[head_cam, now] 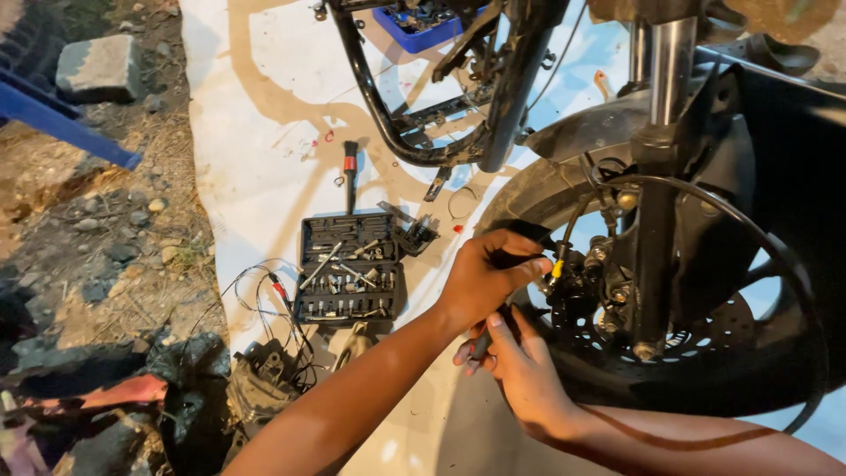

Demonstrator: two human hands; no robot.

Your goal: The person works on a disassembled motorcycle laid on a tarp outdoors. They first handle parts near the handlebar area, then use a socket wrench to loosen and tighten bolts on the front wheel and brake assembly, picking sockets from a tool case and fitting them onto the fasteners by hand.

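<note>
My left hand (489,278) is curled tight around the top of a dark tool (515,261) pressed against the brake caliper (589,269) on the motorcycle's front wheel (705,353). My right hand (520,366) pinches the tool's lower handle just beneath (fingers closed on it). Behind, an open socket set (351,267) lies on the white sheet (256,115).

Warm, dim light — bright glare on the white sheet (256,115), deep shadow at lower left — slightly soft throughout.
</note>
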